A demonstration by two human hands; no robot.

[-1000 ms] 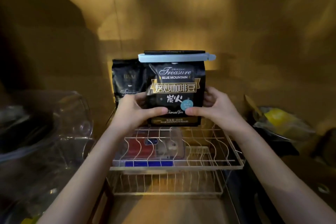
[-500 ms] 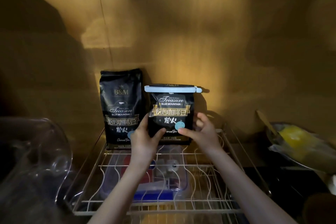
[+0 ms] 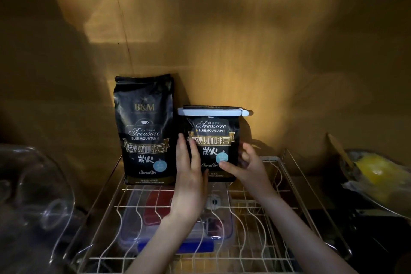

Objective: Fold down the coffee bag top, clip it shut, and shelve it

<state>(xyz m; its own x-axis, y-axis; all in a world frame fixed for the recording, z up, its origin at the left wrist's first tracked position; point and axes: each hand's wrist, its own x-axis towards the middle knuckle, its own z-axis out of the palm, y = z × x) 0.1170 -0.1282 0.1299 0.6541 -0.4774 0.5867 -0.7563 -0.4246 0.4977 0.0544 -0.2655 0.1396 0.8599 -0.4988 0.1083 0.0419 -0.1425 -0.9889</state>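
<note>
The clipped coffee bag [image 3: 211,135] is black with gold lettering and stands upright at the back of the wire shelf [image 3: 287,176]. A light blue clip [image 3: 213,111] clamps its folded top. My left hand [image 3: 189,178] lies with straight fingers against the bag's left edge, not closed around it. My right hand [image 3: 244,167] has its thumb on the bag's front by the blue sticker and its fingers at the right edge. A taller, unclipped bag of the same coffee [image 3: 144,131] stands just to the left, close beside it.
A clear plastic box with a blue and red lid [image 3: 155,218] lies under the wire shelf. A clear glass lid or bowl [image 3: 33,196] sits at the left. A bowl with a yellow bag [image 3: 378,173] stands at the right. A wooden wall is directly behind.
The clipped bag went down and back onto the wire shelf beside the taller bag. My left hand's fingers have straightened off it, and my right hand's grip has loosened.
</note>
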